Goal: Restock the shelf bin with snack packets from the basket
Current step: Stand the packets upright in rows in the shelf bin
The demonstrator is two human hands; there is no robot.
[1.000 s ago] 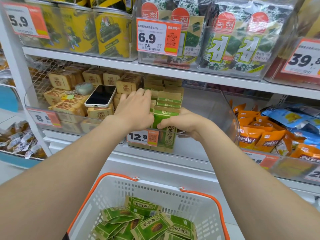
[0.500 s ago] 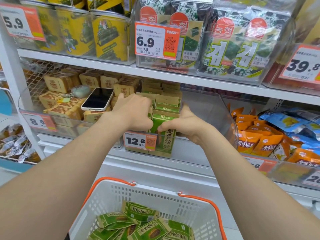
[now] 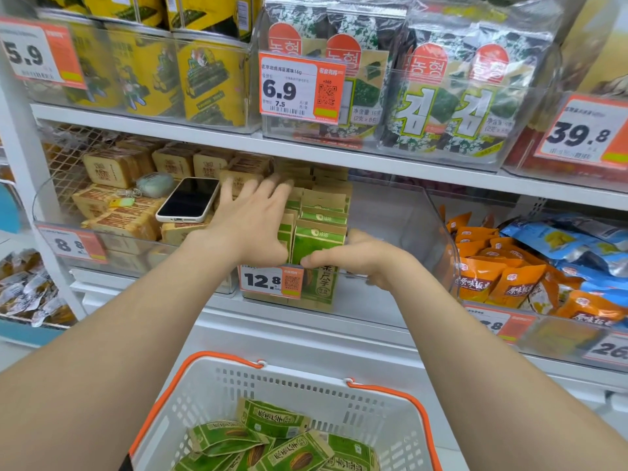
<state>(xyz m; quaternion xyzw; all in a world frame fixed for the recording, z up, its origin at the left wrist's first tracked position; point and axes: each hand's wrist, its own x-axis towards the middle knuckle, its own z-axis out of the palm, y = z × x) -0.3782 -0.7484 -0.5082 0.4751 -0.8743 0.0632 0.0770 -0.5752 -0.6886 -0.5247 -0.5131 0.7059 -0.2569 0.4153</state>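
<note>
Spreading flat since a second ago, left hand point(image 3: 253, 226) steadies packets point(image 3: 319, 237) in the bin point(image 3: 440, 232); right hand point(image 3: 360, 263) pinches the near one. Letting go may topple the row. More wait in the basket point(image 3: 306, 368).

Price tag point(image 3: 270, 281) on shelf bin point(image 3: 413, 232) reads 12.8.

The bottom edge cuts off the basket point(image 3: 306, 382), and the left hand point(image 3: 251, 222) covers some packets point(image 3: 319, 239)
</note>
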